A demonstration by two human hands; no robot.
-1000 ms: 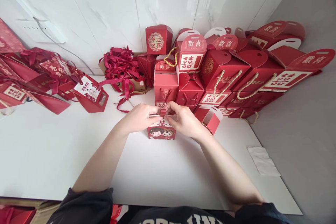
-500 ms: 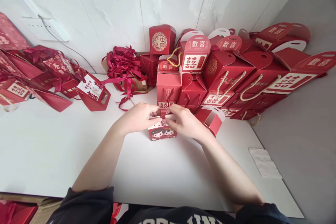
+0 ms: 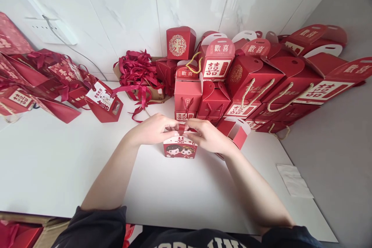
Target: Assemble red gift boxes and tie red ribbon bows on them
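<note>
A small red gift box (image 3: 180, 149) with a cartoon couple on its front stands on the white table (image 3: 58, 170). My left hand (image 3: 154, 128) and my right hand (image 3: 207, 135) meet over its top. Both have their fingers pinched on a short red ribbon (image 3: 181, 128) that runs across the box's lid. The lid itself is mostly hidden under my fingers.
Stacked red gift boxes (image 3: 261, 81) with rope handles fill the back right. A heap of red ribbons (image 3: 136, 71) lies at the back middle. More red boxes and bags (image 3: 43, 85) lie at the left. A white napkin (image 3: 295, 181) rests at the table's right edge.
My hands stay pinched on the ribbon and have shifted only slightly. The box, tilted half a second ago, now stands square to me.
</note>
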